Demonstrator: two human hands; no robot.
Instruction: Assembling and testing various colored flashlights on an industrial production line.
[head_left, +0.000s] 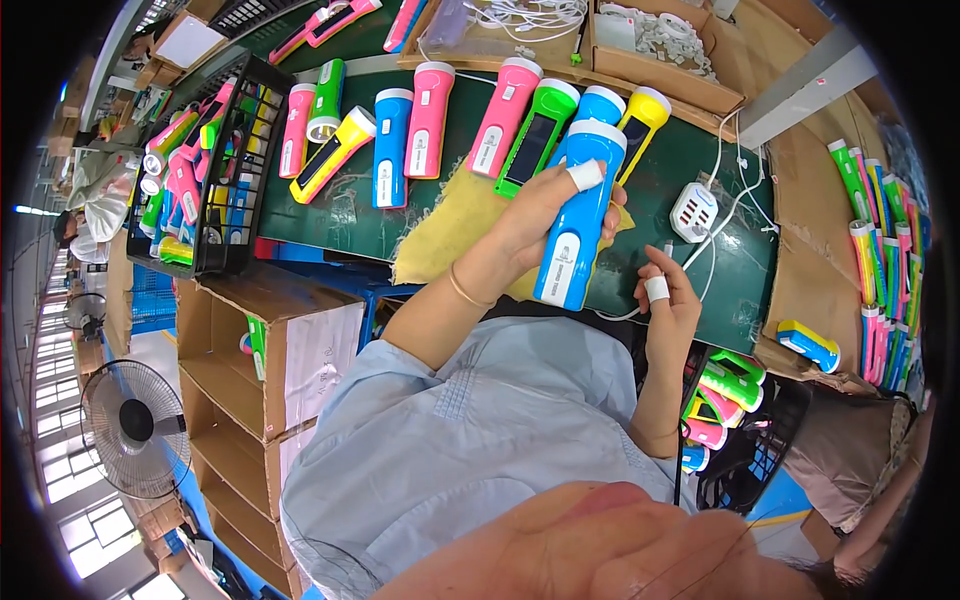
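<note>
My left hand (545,215) is closed round a blue flashlight (572,240) with a white rim, its thumb wrapped in white tape. The flashlight is tilted, lens end away from me, above the green table. My right hand (668,295), a finger also taped, is curled beside it; a small plug end of a thin white cable (668,247) shows at its fingertips. Behind the held flashlight lie another blue flashlight (602,103), a yellow one (643,122) and a green one (537,138). A pink flashlight (505,118) lies left of these.
More flashlights, including a blue one (392,150), lie along the green table (345,225). A yellow cloth (440,235) is under my left arm. A white charging hub (693,211) with cables sits right. A black crate (215,215) of flashlights stands left; a parts box (670,75) lies behind.
</note>
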